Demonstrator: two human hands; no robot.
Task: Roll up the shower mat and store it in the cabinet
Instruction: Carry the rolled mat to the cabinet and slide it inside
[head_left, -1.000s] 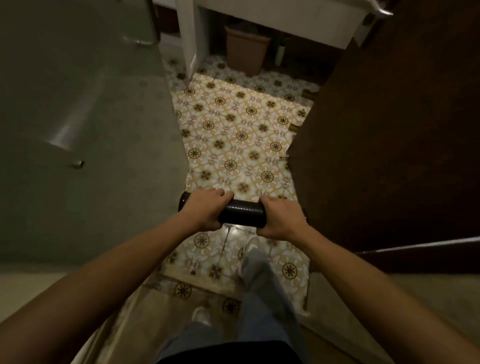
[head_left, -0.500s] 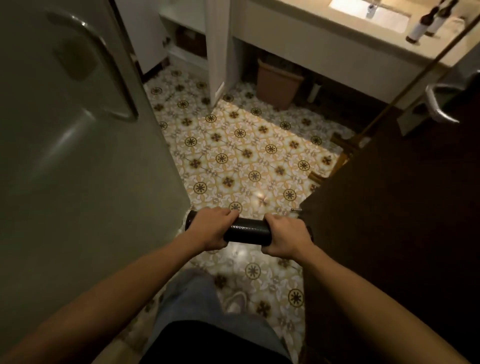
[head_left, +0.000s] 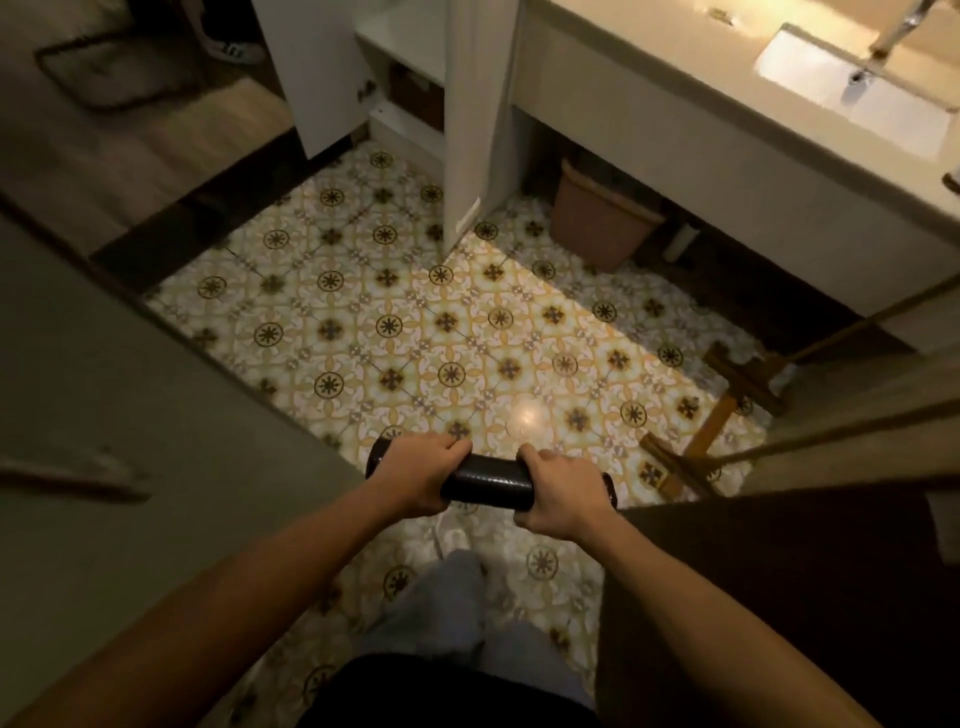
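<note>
The shower mat (head_left: 489, 480) is a tight black roll held level in front of me over the patterned tile floor. My left hand (head_left: 415, 478) grips its left part and my right hand (head_left: 558, 491) grips its right part, both closed around it from above. Only the middle and the two ends of the roll show between and beside my fingers. A tall white cabinet (head_left: 470, 104) stands ahead at the top centre, its door (head_left: 311, 73) swung open to the left and white shelves visible inside.
A vanity with a sink (head_left: 852, 88) fills the top right, a brown bin (head_left: 597, 223) under it. Wooden long-handled tools (head_left: 748, 384) lean at the right. A grey door (head_left: 130, 441) is close on my left, a dark panel (head_left: 779, 597) close on my right. My legs show below.
I have walked forward between the two doors into the bathroom with the roll in both hands. The cabinet, vanity and sink have come into fuller view.
</note>
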